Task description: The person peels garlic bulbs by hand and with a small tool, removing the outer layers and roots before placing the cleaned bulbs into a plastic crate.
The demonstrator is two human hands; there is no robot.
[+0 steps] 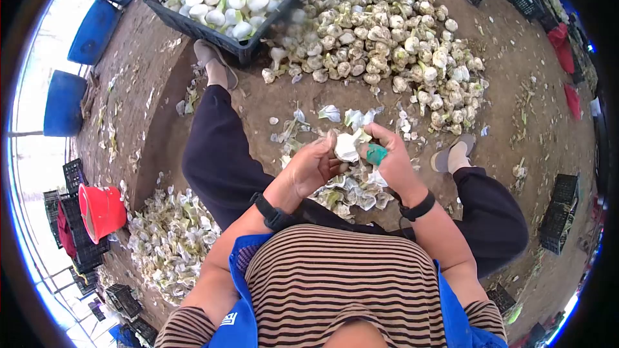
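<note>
A white garlic bulb [346, 147] is held between my two hands above the ground. My left hand [314, 164] grips it from the left, thumb and fingers closed around its side. On the other side, my right hand [391, 154] pinches the bulb's stem end, where a pale green tip shows. Green tape [375, 154] wraps one digit of that hand. Loose peeled skins [361, 194] lie on the ground below my hands. Ahead spreads a large heap of unpeeled garlic bulbs [367, 35].
A black crate [169, 18] full of clean white bulbs stands at the front left. A red bucket [103, 211], blue barrels [64, 103] and stacked crates are on the left. Skins [171, 245] pile beside my left leg. Another black crate [560, 212] sits at the right.
</note>
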